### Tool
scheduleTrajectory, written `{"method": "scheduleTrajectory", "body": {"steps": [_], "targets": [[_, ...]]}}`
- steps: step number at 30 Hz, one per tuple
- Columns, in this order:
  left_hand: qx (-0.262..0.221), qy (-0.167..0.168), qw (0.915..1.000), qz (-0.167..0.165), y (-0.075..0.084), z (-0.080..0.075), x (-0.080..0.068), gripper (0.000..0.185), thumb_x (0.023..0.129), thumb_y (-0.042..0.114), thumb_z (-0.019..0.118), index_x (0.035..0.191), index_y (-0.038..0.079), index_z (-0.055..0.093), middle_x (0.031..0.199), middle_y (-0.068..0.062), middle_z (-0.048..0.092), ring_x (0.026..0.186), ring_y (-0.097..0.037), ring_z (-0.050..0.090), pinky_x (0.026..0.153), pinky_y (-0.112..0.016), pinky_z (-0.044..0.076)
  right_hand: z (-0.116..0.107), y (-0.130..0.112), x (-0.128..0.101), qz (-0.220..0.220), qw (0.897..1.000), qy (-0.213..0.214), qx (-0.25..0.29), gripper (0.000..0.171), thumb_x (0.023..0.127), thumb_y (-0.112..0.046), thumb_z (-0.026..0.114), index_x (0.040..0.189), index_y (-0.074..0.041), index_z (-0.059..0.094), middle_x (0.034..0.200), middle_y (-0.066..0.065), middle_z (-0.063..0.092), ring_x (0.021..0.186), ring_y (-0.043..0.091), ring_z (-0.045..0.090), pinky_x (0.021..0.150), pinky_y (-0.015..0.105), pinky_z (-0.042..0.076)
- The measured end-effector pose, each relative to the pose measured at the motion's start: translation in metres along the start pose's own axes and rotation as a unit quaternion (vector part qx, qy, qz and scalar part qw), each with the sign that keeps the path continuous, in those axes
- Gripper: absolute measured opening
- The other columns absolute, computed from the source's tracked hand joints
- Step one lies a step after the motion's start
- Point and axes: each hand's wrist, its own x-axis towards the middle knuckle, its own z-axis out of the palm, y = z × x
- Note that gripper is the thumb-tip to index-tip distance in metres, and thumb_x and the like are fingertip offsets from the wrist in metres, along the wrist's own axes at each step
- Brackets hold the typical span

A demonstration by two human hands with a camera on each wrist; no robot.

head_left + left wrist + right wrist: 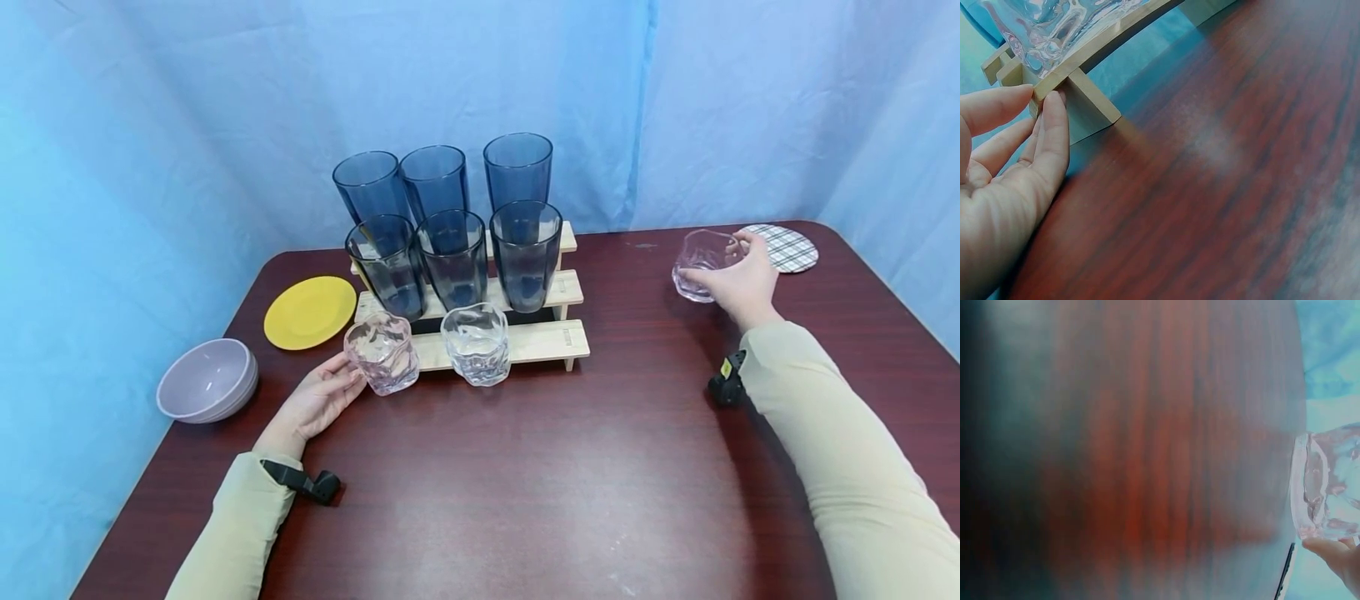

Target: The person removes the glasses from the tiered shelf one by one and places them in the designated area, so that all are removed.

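**Gripping a clear tumbler at the table's far right**

Holding the clear tumbler (703, 265) steady is the work in hand for the right hand (742, 282), and it would go best with the fingers spread around the wavy wall rather than pinching the rim, since the glass looks slick and uneven. The tumbler sits at the far right of the dark wooden table (570, 483), just beside a plaid coaster (783, 247). It appears tilted, mouth turned toward the left; whether its base rests on the table cannot be told. I would judge that righting it gently and carrying it low would guard against a slip.

The right hand wraps the tumbler from its right side, fingers curled over the rim and wall, the arm stretched well forward. In the right wrist view only a fingertip (1329, 550) shows against the glass.

The left hand (318, 398) lies at the near left corner of the wooden tiered rack (540, 342), fingers nearly straight. Its fingertips touch the rack's edge and reach the pink-tinted tumbler (382, 352) on the lowest step; it grips nothing.

Beside that glass stands another clear tumbler (476, 342). Six tall dark blue glasses (453, 254) fill the upper steps. A yellow plate (310, 312) and a grey bowl (206, 381) sit to the left.
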Motion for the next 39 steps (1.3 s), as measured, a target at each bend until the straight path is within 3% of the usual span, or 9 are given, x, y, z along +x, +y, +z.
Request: {"method": "scheduleTrajectory", "body": {"steps": [10, 23, 31, 39], "targets": [[-0.006, -0.003, 1.0000, 0.000, 0.001, -0.001, -0.001, 0.040, 0.096, -0.012, 0.037, 0.118, 0.015, 0.057, 0.114, -0.002, 0.061, 0.100, -0.010, 0.061, 0.087, -0.020, 0.050, -0.001, 0.001, 0.007, 0.025, 0.999, -0.019, 0.003, 0.100, 0.072, -0.045, 0.078, 0.146, -0.006, 0.024, 0.138, 0.018, 0.039, 0.122, 0.028, 0.040, 0.105, 0.043, 0.037], [-0.019, -0.008, 0.9998, -0.003, 0.001, 0.001, 0.001, 0.043, 0.096, -0.013, 0.036, 0.116, 0.015, 0.061, 0.112, -0.002, 0.060, 0.098, -0.010, 0.061, 0.087, -0.021, 0.050, -0.009, -0.002, 0.010, -0.007, 0.997, -0.071, -0.022, 0.102, 0.075, -0.043, 0.077, 0.146, 0.002, 0.021, 0.141, 0.030, 0.035, 0.126, 0.041, 0.036, 0.105, 0.055, 0.033], [-0.008, 0.008, 0.9999, -0.004, 0.000, 0.002, -0.001, 0.039, 0.095, -0.011, 0.040, 0.114, 0.017, 0.060, 0.112, -0.001, 0.060, 0.098, -0.010, 0.060, 0.086, -0.020, 0.049, -0.010, -0.002, 0.014, -0.018, 0.997, -0.073, -0.026, 0.098, 0.075, -0.039, 0.078, 0.143, 0.005, 0.024, 0.141, 0.032, 0.035, 0.127, 0.043, 0.036, 0.105, 0.055, 0.032], [-0.007, -0.005, 1.0000, 0.003, 0.001, 0.003, -0.001, 0.039, 0.095, -0.011, 0.041, 0.116, 0.015, 0.060, 0.112, -0.002, 0.060, 0.098, -0.010, 0.060, 0.087, -0.020, 0.049, -0.014, 0.000, 0.015, -0.022, 0.995, -0.087, -0.039, 0.100, 0.077, -0.042, 0.076, 0.146, 0.005, 0.020, 0.141, 0.034, 0.032, 0.127, 0.046, 0.033, 0.106, 0.057, 0.029]]}}
